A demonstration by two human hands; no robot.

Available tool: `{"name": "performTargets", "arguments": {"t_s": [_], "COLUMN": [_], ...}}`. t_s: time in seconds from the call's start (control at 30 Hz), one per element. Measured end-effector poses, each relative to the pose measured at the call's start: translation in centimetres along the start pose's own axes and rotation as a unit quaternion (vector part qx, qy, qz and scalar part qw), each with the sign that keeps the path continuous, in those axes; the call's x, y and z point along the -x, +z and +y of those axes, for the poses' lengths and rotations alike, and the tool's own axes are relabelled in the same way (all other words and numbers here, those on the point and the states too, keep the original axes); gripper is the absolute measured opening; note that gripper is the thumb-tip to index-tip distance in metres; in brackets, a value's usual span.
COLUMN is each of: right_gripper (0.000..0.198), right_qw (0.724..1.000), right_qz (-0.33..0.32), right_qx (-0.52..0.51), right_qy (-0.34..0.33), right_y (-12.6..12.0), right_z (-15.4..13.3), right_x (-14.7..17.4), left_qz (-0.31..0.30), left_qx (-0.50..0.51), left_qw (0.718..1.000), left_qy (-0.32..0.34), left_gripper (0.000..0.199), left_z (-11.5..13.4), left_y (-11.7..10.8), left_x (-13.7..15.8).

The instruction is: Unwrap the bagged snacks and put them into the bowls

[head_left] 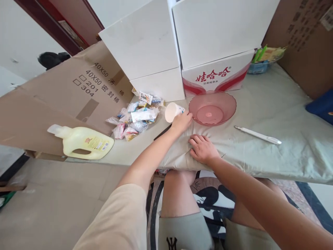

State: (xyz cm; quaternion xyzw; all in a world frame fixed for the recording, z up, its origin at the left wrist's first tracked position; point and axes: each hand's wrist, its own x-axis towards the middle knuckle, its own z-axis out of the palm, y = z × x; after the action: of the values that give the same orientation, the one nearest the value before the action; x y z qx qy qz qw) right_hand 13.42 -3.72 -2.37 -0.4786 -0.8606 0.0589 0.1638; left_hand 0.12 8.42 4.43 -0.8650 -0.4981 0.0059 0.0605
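My left hand (182, 122) reaches forward with its fingers curled at the right side of a white paper cup (171, 112). The cup is tipped, its round white end facing left and toward me. Those fingertips also come close to the rim of a translucent pink bowl (209, 113); whether they touch it I cannot tell. The fingers' undersides are hidden. My right hand (203, 148) rests palm down on the cloth-covered table (260, 159), in front of the bowl, fingers apart and holding nothing. A dark, thin object (163, 132) lies partly behind my left forearm.
A heap of small plastic packets (140, 118) lies left of the cup. A yellow liquid bottle (87, 143) lies on its side farther left. A white pen-like tool (257, 134) is at right. White boxes (215, 74) and a brown cardboard panel (85, 90) stand behind.
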Motion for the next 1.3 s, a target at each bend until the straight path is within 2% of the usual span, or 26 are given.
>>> {"name": "performTargets", "arguments": {"t_s": [0.07, 0.13, 0.17, 0.23, 0.3, 0.37, 0.43, 0.53, 0.6, 0.67, 0.77, 0.83, 0.9, 1.0, 1.13, 1.3], "right_gripper": [0.032, 0.031, 0.030, 0.029, 0.029, 0.030, 0.030, 0.029, 0.029, 0.028, 0.027, 0.027, 0.027, 0.027, 0.028, 0.028], "right_qw": [1.000, 1.000, 1.000, 1.000, 1.000, 1.000, 1.000, 1.000, 1.000, 1.000, 1.000, 1.000, 1.000, 1.000, 1.000, 1.000], "right_qz": [0.001, 0.003, 0.003, 0.002, 0.001, 0.001, 0.001, 0.002, 0.001, 0.000, -0.002, -0.005, -0.006, -0.004, -0.003, 0.003], "right_qx": [0.001, 0.000, -0.001, -0.004, -0.005, -0.004, -0.004, -0.006, -0.008, -0.011, -0.015, -0.015, -0.013, -0.006, 0.000, -0.001], "right_qy": [-0.001, -0.001, -0.001, -0.002, -0.003, -0.003, -0.003, -0.005, -0.005, -0.003, -0.002, 0.000, 0.001, 0.000, 0.000, -0.003], "right_y": [0.0, 0.0, 0.0, 0.0, 0.0, 0.0, 0.0, 0.0, 0.1, 0.1, 0.1, 0.1, 0.1, 0.0, 0.1, 0.2], "right_z": [0.1, 0.2, 0.2, 0.3, 0.2, 0.1, 0.1, 0.1, 0.2, 0.2, 0.3, 0.3, 0.2, 0.2, 0.2, 0.2], "right_x": [0.0, 0.0, 0.0, 0.0, 0.0, 0.1, 0.1, 0.1, 0.0, 0.0, -0.2, -0.2, -0.2, -0.2, -0.2, -0.1], "left_qz": [-0.014, 0.005, 0.032, 0.104, 0.135, 0.091, 0.025, -0.026, -0.049, -0.066, -0.078, -0.083, -0.093, -0.110, -0.097, -0.044], "left_qx": [0.026, 0.038, 0.038, 0.035, 0.048, 0.088, 0.127, 0.133, 0.098, 0.066, 0.064, 0.072, 0.080, 0.080, 0.061, 0.018], "left_qw": [0.998, 0.996, 0.997, 0.993, 0.978, 0.967, 0.959, 0.952, 0.955, 0.956, 0.958, 0.965, 0.968, 0.965, 0.970, 0.984], "left_qy": [0.054, 0.077, 0.058, -0.038, -0.154, -0.222, -0.251, -0.275, -0.277, -0.279, -0.268, -0.240, -0.218, -0.224, -0.216, -0.170], "left_gripper": [0.026, 0.024, 0.023, 0.023, 0.045, 0.061, 0.060, 0.058, 0.056, 0.046, 0.036, 0.037, 0.049, 0.060, 0.044, 0.035], "left_z": [-0.2, -1.2, -1.9, -3.1, -4.1, -4.9, -5.3, -5.3, -5.1, -5.0, -5.0, -5.0, -4.9, -4.6, -3.8, -3.0], "left_y": [0.5, 0.2, -0.1, -0.5, -0.7, -0.5, -0.1, 0.5, 0.6, 0.7, 0.8, 0.9, 1.2, 1.8, 1.9, -0.3], "left_x": [1.6, 3.2, 3.9, 4.9, 5.3, 4.8, 3.5, 1.1, -0.5, -1.6, -2.5, -2.7, -2.8, -2.6, -2.3, -1.9]}}
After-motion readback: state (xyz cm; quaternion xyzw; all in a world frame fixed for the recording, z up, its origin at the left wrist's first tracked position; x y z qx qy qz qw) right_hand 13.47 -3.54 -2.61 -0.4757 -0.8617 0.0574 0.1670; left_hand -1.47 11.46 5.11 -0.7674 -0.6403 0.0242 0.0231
